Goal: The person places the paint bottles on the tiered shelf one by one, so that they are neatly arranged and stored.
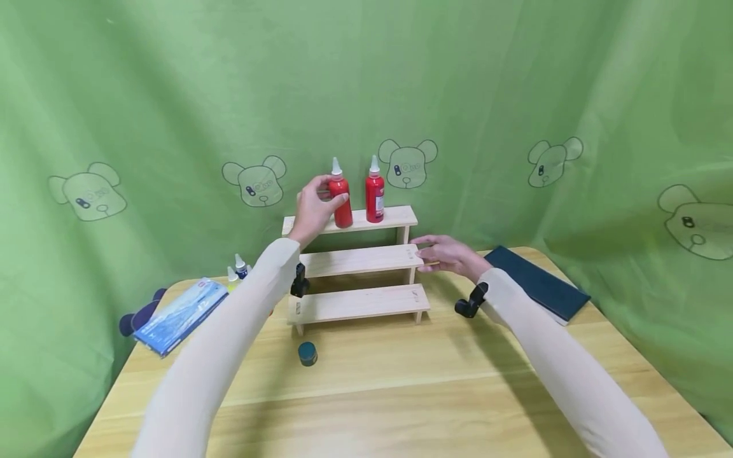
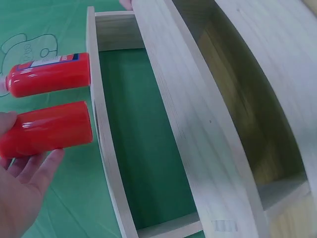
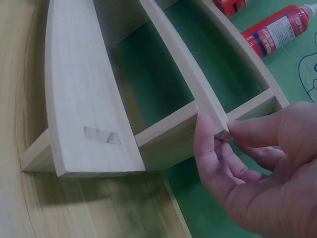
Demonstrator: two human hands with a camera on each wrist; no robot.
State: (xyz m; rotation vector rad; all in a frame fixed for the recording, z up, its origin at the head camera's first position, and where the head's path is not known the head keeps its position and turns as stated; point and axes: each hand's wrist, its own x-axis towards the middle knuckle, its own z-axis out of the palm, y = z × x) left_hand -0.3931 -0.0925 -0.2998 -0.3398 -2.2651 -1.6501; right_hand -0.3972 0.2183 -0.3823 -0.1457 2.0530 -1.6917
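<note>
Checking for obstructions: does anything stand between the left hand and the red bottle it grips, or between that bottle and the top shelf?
Nothing visible does: the left hand grips the red bottle directly, its base at the top shelf. The other red bottle stands beside it, with a gap.

Cannot see all of the small bottles (image 1: 241, 271), partly hidden by the left sleeve (image 1: 235, 327), nor the whole purple thing (image 1: 142, 315), partly covered by the box (image 1: 180, 316). Cannot read the box's print: too small. Cannot find the near edge of the desk (image 1: 401, 394), cut off at the bottom. Cannot see the held bottle's (image 2: 54, 128) tip in the left wrist view, nor more than a sliver of the right hand (image 3: 262, 168) there. Cannot see most of that bottle in the right wrist view, cut off at the top.
</note>
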